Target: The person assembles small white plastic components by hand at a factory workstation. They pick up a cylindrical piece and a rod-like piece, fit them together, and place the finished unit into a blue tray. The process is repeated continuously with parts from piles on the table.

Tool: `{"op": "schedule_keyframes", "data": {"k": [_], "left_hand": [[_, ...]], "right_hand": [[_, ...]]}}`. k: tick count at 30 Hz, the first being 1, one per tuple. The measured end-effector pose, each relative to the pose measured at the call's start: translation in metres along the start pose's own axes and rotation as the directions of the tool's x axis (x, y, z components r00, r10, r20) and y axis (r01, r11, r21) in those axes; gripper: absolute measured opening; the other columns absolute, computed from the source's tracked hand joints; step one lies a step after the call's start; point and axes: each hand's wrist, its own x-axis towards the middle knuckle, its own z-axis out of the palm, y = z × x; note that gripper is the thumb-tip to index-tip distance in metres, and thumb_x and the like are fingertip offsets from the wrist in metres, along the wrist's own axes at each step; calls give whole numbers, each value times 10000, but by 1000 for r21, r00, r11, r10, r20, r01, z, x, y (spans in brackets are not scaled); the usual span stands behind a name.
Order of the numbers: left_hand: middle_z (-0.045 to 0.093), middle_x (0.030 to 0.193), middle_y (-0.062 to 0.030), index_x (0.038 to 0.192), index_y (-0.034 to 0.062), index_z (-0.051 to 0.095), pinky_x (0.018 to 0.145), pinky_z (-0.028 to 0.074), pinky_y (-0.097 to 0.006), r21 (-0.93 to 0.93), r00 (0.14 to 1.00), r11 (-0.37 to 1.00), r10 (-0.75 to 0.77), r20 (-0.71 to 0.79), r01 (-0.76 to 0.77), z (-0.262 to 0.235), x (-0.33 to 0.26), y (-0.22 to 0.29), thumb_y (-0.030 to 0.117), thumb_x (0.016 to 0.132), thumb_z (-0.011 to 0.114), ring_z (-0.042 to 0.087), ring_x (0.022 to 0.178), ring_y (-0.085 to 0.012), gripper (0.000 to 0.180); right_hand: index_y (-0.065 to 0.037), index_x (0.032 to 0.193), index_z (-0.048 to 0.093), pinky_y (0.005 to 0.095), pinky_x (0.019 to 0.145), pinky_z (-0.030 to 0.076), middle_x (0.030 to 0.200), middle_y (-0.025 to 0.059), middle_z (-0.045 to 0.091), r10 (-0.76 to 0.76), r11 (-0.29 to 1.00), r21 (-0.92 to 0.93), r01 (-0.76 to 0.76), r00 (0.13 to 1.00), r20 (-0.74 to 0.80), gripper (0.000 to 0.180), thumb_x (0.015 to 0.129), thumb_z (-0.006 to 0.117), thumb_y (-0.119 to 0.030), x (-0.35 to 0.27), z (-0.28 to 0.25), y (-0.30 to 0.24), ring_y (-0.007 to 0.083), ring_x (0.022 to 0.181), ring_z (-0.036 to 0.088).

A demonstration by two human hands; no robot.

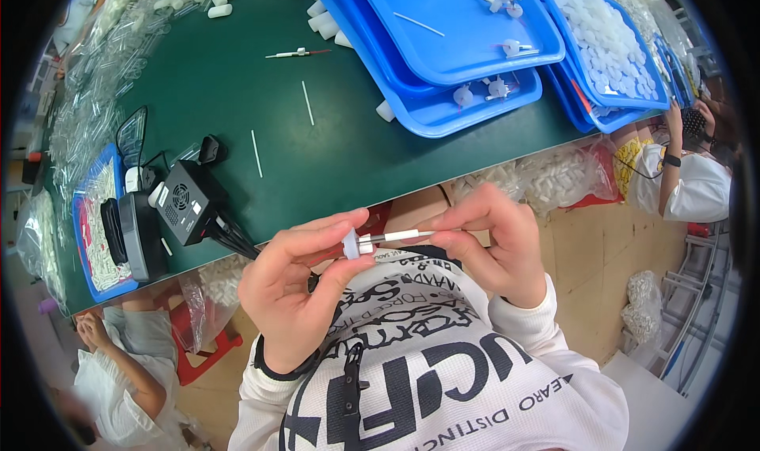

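Note:
My left hand pinches a small white plastic fitting with a pale round flange, its thumb and fingers closed round the flange. Level with it, my right hand grips the thin end of a slim rod with a white sleeve between thumb and forefinger. The rod's other end meets the fitting; how deep it sits inside cannot be made out. Both hands are in front of my chest, just off the table's near edge. A similar slim piece with a red tip lies on the green table.
Blue trays with a few flanged fittings stand at the back; another blue tray holds many white discs. Two thin white sticks lie on the table. At left are a black box with cables and a tray of white sticks. Other people sit either side.

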Motion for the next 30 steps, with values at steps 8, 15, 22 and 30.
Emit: {"op": "schedule_keyframes", "data": {"k": [8,15,22,30], "left_hand": [[624,1023,-268,942,-83,566,746,571,-324,166,972,958,227,63,-234,-6,1,-10,-160,733,645,646,944,-296,237],[628,993,-273,971,-82,537,751,561,-319,78,999,997,20,30,-22,-1,2,-5,-131,772,601,662,871,-270,214],[640,1012,-231,1040,-73,527,846,528,-335,-170,936,920,-342,87,352,-2,2,2,-110,807,607,650,924,-250,249],[614,1057,-270,1035,-59,489,758,539,-293,17,992,1000,19,123,-22,2,2,-14,-93,840,541,657,863,-227,205]], "right_hand": [[6,802,561,171,451,378,700,121,681,8,989,145,0,998,-54,61,844,605,5,-1,10,6,60,522,575],[3,816,586,197,526,420,689,59,677,255,901,361,-240,967,9,83,860,615,-61,-6,12,6,62,587,593],[-31,702,630,254,426,363,549,55,566,-209,930,-342,133,958,-197,115,787,691,-80,-5,21,12,154,445,516],[-33,669,632,263,411,358,533,56,540,400,903,223,-367,908,-127,140,781,698,-85,-8,22,0,157,431,503]]}}
